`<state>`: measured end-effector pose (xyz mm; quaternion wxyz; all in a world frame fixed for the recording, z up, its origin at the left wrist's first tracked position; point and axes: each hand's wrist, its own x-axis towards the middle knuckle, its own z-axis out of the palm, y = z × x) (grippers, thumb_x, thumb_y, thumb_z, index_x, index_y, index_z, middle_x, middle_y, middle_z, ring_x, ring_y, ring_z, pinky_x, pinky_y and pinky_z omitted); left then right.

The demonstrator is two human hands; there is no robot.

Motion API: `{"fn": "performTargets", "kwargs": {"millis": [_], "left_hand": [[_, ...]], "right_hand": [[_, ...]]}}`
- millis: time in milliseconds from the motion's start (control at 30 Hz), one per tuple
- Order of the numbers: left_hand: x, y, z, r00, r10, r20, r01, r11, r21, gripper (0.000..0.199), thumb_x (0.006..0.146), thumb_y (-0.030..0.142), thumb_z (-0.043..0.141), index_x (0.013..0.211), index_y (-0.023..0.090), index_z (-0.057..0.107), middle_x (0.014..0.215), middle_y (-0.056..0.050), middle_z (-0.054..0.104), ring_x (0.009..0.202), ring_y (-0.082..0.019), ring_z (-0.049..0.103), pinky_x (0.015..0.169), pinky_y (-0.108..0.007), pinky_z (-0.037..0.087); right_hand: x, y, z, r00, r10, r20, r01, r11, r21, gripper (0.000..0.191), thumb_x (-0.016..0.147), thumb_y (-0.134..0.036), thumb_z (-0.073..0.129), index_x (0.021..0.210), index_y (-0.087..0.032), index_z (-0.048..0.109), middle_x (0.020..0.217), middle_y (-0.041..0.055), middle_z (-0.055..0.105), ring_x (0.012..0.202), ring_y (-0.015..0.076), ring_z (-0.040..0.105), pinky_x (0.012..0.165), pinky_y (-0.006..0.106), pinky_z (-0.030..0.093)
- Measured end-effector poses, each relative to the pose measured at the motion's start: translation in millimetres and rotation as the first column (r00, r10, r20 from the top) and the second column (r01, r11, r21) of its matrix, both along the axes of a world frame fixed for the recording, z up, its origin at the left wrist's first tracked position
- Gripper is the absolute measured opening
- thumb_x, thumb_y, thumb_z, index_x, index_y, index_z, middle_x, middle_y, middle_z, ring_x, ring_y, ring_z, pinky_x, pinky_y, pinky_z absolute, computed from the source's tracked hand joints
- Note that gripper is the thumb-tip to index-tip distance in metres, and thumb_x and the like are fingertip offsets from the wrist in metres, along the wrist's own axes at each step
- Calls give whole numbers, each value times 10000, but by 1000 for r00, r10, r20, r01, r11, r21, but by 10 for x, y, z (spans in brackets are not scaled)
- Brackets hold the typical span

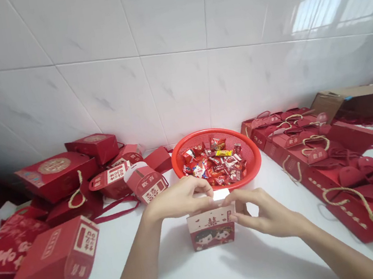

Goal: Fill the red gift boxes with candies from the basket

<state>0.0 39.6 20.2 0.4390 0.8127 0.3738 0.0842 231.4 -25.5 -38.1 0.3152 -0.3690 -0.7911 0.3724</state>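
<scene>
A small red and cream gift box (211, 235), printed with two cartoon figures, stands upright on the white table in front of me. My left hand (181, 198) is bent over its top left edge, with the fingertips closed at the rim and partly hidden. From the other side my right hand (260, 209) pinches the box's upper right edge between thumb and fingers. A white flap stands up at the back of the box. What lies inside it cannot be seen. Just behind is a red plastic basket (257, 166) of wrapped candies (224, 165).
Red gift boxes (50, 248) lie heaped at the left. Along the right, red bags (346, 208) with rope handles stand in a row, with a brown cardboard box (326, 105) behind them. A tiled wall (177, 79) closes off the back of the table.
</scene>
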Motion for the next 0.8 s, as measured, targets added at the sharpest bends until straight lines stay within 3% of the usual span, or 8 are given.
{"fn": "performTargets", "kwargs": {"millis": [133,300,367,433,533,633,700,800], "left_hand": [[-25,58,-32,997,-74,-24,73,997,-39,207,814,386,625,856,183,626,740,17,576,641,-125,493,553,-219,357],[-38,88,-34,993,-117,-7,116,993,-9,153,819,339,632,807,190,602,751,24,569,671,-122,485,576,-214,355],[-50,79,-8,990,-144,-6,144,989,24,159,839,359,634,815,202,626,796,18,609,706,-129,522,610,-219,382],[-64,63,27,981,-190,36,188,981,45,165,866,377,626,841,217,657,855,7,654,765,-144,575,676,-235,433],[-84,60,71,952,-257,166,249,966,70,179,903,383,602,930,236,701,1046,-34,700,986,-185,626,879,-295,473],[-92,152,76,929,-240,281,242,970,30,263,932,427,564,1040,235,707,1218,-75,671,1146,-210,599,989,-343,452],[-67,297,51,927,-186,326,202,979,-17,315,946,454,532,1073,220,701,1195,-86,683,1115,-207,620,976,-350,467],[83,622,-30,951,-133,278,143,990,-17,321,953,430,518,1049,192,710,1109,-82,711,1040,-196,647,931,-327,480]], "right_hand": [[43,168,178,997,54,62,-58,996,66,195,929,-342,574,1013,-185,654,735,7,656,630,116,573,616,229,463],[180,794,358,973,-216,82,195,958,208,206,910,-359,576,968,-182,663,750,23,686,682,161,626,676,282,495],[245,1105,326,939,-288,186,255,949,186,220,882,-285,597,1063,-173,654,883,56,723,805,196,671,771,316,514],[288,1372,242,868,-331,370,295,944,151,378,832,-209,643,1207,-168,620,1087,107,720,976,242,672,867,348,502],[292,1620,94,746,-265,610,275,958,80,696,750,-233,747,1400,-175,507,1381,162,581,1262,315,543,1017,391,432],[268,1694,-1,678,-161,717,248,969,-18,866,712,-276,784,1490,-213,408,1470,160,497,1315,319,502,1034,368,419],[266,1686,-29,693,-76,717,189,979,-80,765,737,-266,754,1448,-226,476,1397,138,575,1220,292,583,974,331,452],[282,1653,-44,747,20,664,92,987,-134,452,772,-232,695,1220,-180,672,1169,102,710,1027,250,662,862,287,482]]}}
